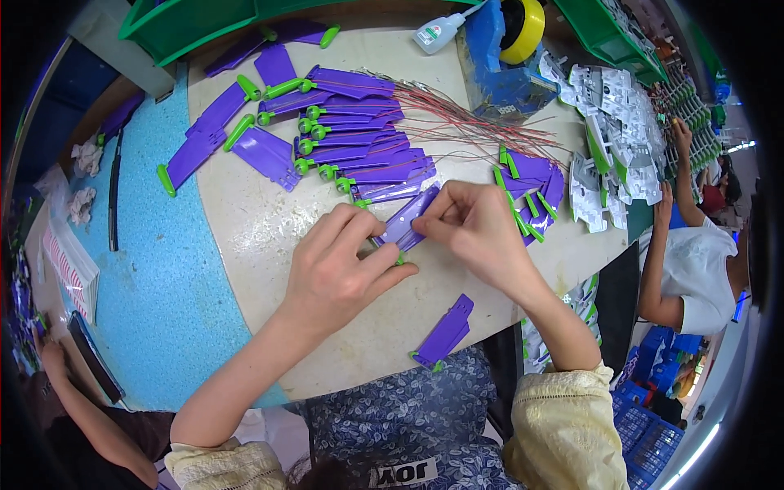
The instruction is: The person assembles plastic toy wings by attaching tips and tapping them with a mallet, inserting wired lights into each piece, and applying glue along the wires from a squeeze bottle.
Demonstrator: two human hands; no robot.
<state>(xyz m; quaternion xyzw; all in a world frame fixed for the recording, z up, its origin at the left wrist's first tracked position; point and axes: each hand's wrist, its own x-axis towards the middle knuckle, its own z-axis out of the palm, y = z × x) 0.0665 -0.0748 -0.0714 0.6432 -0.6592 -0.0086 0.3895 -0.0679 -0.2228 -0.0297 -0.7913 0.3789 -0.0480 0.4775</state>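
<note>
My left hand (343,265) and my right hand (474,224) meet at the middle of a pale worktable (261,237), both pinching one flat purple plastic piece (407,219) with a green end. The left fingers grip its near end, the right fingers its upper edge. Just beyond lies a fanned stack of similar purple pieces with green knobs (351,139) and thin red wires (457,114). A single purple piece (445,333) lies near the table's front edge, close to my lap.
A smaller heap of purple and green parts (531,188) sits right of my hands. White plastic parts (612,131) lie at far right, where another person's hands (665,204) work. A blue tape dispenser (498,57), glue bottle (437,33) and green bins (188,24) stand behind.
</note>
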